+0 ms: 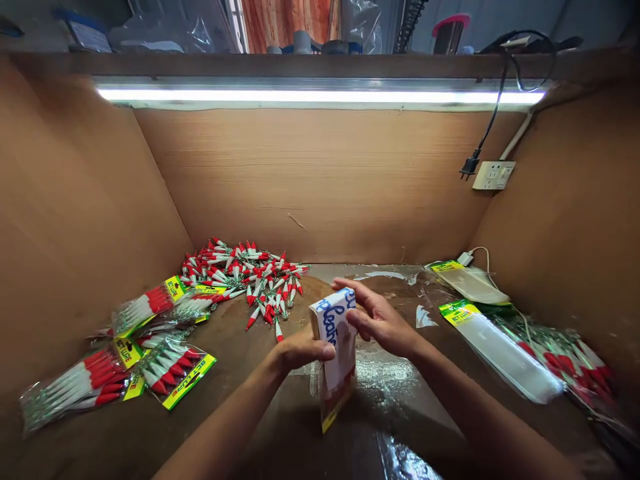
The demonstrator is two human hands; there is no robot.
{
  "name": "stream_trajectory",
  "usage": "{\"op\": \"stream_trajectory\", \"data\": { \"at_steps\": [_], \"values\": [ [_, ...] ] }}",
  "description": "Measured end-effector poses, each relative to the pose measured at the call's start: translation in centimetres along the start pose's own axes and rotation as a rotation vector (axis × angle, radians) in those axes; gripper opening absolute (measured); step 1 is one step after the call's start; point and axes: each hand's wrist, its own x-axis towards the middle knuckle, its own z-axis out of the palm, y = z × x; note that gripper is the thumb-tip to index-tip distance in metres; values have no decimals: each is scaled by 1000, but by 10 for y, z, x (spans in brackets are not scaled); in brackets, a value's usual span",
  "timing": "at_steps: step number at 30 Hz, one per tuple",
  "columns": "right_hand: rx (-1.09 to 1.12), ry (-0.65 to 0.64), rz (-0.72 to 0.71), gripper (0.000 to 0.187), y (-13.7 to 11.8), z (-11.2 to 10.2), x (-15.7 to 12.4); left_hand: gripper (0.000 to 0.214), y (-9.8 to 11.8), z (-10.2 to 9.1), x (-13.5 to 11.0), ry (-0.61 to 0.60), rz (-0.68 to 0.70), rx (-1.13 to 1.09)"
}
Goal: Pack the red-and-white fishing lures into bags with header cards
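Note:
In the middle of the head view stands a narrow packet (pixel 339 347), upright, with a white face, blue handwriting and a red and yellow lower end. My left hand (pixel 303 347) is closed around its left side, thumb across the front. My right hand (pixel 383 317) grips the upper right edge, with its thumb side on the white face and a finger stretched past the top. Beyond the hands lies a heap of red and white fishing lures (pixel 240 270). What the packet contains is hidden.
Filled lure packs (pixel 80 377) lie at the left. On the right are flat clear bags (pixel 500 350) with green and yellow tops, beside more lures (pixel 565 360). A black plug (pixel 469 165) dangles near a wall socket (pixel 494 175). Wooden panels (pixel 310 180) enclose the bench.

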Motion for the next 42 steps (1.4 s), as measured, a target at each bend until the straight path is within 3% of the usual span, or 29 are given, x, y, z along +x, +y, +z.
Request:
{"op": "stream_trajectory", "data": {
  "at_steps": [4,10,14,17,19,22,24,26,28,30,32,35,38,40,42],
  "values": [
    [176,75,134,40,19,10,4,94,-42,-7,-6,36,-62,-233],
    [341,417,-23,29,33,-1,18,94,-54,-6,-4,57,14,-495],
    [458,671,-93,35,42,-43,29,97,-51,-4,0,82,33,-616],
    [181,741,12,44,56,-84,32,104,-52,-6,0,106,40,-689],
    [-80,763,69,52,65,-100,32,104,-54,-9,0,118,41,-724],
    [-408,674,23,59,69,-91,31,104,-57,-12,1,122,39,-743],
    [-472,390,34,49,66,-67,29,103,-57,-11,2,116,37,-736],
    [-365,50,101,43,64,-40,26,99,-55,-8,4,109,37,-727],
    [-271,-108,144,39,64,-20,24,94,-51,-4,4,112,41,-717],
    [-235,-69,162,36,66,-16,24,93,-48,-1,3,126,34,-695],
    [-239,70,163,35,67,-23,26,93,-48,-1,2,155,-5,-624],
    [-242,228,146,33,67,-39,29,78,-59,-2,2,314,-94,-345],
    [-259,261,111,28,64,-46,29,54,-73,-3,6,482,-125,-134],
    [-319,270,58,23,61,-45,27,46,-79,-3,8,527,-126,-103],
    [-389,264,-20,32,56,-43,25,46,-80,-2,9,564,-126,-79]
  ]
}}
